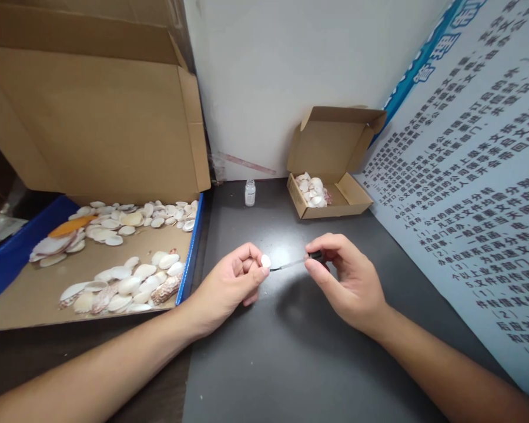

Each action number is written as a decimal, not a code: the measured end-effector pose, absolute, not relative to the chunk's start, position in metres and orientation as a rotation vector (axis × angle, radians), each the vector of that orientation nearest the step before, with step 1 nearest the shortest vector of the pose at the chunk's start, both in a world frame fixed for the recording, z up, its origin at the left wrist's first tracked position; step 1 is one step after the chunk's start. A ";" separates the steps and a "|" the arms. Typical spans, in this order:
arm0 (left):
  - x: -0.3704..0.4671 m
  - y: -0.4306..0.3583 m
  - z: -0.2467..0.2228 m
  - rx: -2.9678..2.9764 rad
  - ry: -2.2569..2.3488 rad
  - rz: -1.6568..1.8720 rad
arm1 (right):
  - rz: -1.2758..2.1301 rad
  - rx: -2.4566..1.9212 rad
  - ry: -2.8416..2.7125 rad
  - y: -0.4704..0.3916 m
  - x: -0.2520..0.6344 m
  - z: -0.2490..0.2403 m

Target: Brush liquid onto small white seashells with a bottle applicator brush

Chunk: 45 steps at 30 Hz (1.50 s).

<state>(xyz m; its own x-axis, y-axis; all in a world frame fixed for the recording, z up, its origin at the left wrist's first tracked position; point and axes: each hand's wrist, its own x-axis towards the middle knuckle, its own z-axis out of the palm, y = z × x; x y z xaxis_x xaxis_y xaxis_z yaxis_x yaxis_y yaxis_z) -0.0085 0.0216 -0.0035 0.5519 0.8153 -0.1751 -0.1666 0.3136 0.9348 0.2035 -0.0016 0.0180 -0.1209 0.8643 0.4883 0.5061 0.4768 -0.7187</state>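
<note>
Head view, left hand: from where I stand, the left hand point(233, 279) pinches a small white shell point(265, 261) between thumb and fingers, above the dark tabletop point(247, 364).
Right hand: the right hand point(350, 282) grips a thin stick with a black end point(315, 255), its tip at or just beside the shell; contact I can't tell.
Bottle: the little bottle point(250, 194) stands upright beyond the hands, seemingly uncapped.
Large box: shells point(130, 285) lie in two groups inside the open large box point(114, 117).
Small box: more shells sit in the small box point(340, 210).
Progress: one shell looks mid-handling; which others are done, I can't tell.
</note>
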 end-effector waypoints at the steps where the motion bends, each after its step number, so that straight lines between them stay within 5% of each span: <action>1: -0.008 0.021 -0.003 1.068 0.742 0.725 | 0.492 -1.180 -1.778 -0.002 0.203 0.018; 45: -0.009 0.020 -0.001 1.123 0.728 0.667 | 0.616 -1.233 -1.695 -0.005 0.204 0.018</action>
<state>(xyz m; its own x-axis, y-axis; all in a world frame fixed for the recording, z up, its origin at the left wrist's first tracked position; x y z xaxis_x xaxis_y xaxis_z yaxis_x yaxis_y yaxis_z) -0.0095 0.0199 -0.0009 0.5970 0.7827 -0.1759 -0.1063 0.2945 0.9497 0.2039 -0.0051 0.0180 -0.0740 0.9208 0.3831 0.4599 0.3724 -0.8061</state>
